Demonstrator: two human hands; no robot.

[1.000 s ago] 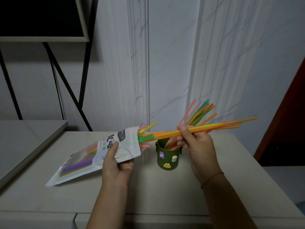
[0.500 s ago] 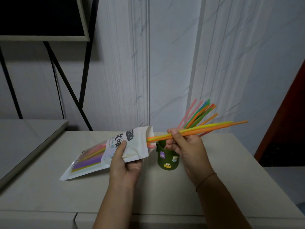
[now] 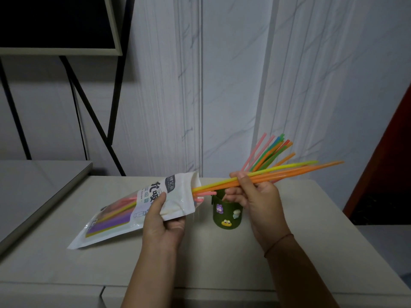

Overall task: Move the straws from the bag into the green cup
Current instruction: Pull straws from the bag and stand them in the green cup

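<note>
My left hand [image 3: 163,221] grips the white straw bag [image 3: 133,210] near its open mouth, with the bag tilted and its bottom corner resting on the table. My right hand [image 3: 255,196] pinches a few yellow and orange straws [image 3: 289,173] whose left ends are still inside the bag's mouth. The straws lie almost level, pointing right. Right under that hand stands the green cup [image 3: 226,215] with cartoon stickers. Several coloured straws [image 3: 270,152] stand in it and lean to the right. More straws show through the bag's clear window.
The beige table [image 3: 289,252] ends close to me at a front edge with a seam. A lower grey surface [image 3: 33,185] lies to the left. A black metal frame [image 3: 89,112] and a dark panel stand at the back left, a dark red panel at the right.
My left hand has brought the bag rightwards, towards the cup. The straws pinched in my right hand have slid a little further out of the bag's mouth, their tips reaching further right.
</note>
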